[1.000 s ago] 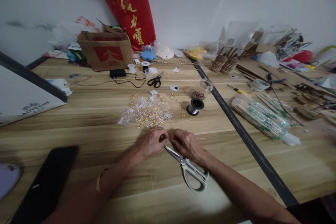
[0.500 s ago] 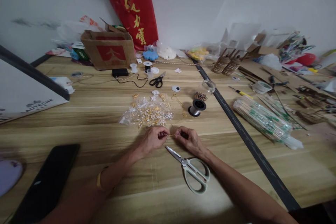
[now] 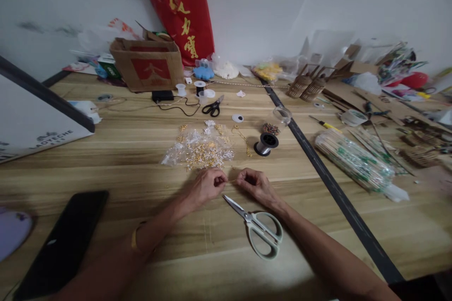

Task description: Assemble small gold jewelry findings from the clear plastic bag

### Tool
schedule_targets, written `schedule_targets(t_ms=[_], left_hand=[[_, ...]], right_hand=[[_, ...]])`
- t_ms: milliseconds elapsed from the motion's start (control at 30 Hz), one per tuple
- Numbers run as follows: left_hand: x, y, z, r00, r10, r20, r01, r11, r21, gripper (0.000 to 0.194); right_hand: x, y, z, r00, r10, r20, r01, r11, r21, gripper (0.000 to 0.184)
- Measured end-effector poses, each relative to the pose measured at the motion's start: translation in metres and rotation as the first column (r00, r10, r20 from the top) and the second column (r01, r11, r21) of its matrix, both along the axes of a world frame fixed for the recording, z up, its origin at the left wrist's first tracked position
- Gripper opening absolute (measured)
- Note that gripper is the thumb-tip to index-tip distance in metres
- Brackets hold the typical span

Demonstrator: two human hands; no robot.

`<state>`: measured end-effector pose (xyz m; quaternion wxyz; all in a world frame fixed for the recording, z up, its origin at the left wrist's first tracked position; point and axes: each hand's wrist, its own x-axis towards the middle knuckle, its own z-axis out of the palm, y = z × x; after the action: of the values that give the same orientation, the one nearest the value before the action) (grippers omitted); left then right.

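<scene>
My left hand (image 3: 210, 183) is closed in a pinch on one end of a short, thin gold chain (image 3: 231, 180). My right hand (image 3: 257, 186) pinches the other end, and the chain spans the small gap between my fingertips. Just beyond my left hand lies a heap of gold and silver jewellery findings (image 3: 205, 148) among clear plastic bags. Large scissors (image 3: 254, 225) with pale green handles rest below my hands, blades slightly apart and pointing at them. Another gold chain (image 3: 242, 141) lies farther back, beside a spool of silver wire (image 3: 266, 144).
Small black scissors (image 3: 213, 106) lie behind the heap. A clear cup of beads (image 3: 271, 129) is tipped over near the dark strip (image 3: 318, 169). Bagged wooden sticks (image 3: 353, 160) lie to the right, a black phone (image 3: 63, 244) to the left. A paper bag (image 3: 148, 66) stands at the back.
My right hand's fingers have shifted slightly right and opened into a rounder pinch, and less of the gold chain shows clearly. My left hand has hardly moved.
</scene>
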<state>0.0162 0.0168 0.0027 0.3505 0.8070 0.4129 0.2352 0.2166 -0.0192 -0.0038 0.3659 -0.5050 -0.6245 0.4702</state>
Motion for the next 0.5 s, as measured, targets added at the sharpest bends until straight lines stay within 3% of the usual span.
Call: schedule_targets(t_ms=[267, 500], left_hand=[[-0.001, 0.003, -0.006, 0.997, 0.050, 0.054, -0.047, 0.997, -0.058, 0.007], [0.000, 0.007, -0.011, 0.943, 0.114, 0.313, -0.012, 0.950, -0.311, 0.003]], right_hand=[[0.001, 0.002, 0.002, 0.999, -0.020, -0.036, 0.018, 0.998, -0.056, 0.033], [0.003, 0.003, 0.001, 1.000, 0.004, 0.030, -0.002, 0.998, -0.059, 0.032]])
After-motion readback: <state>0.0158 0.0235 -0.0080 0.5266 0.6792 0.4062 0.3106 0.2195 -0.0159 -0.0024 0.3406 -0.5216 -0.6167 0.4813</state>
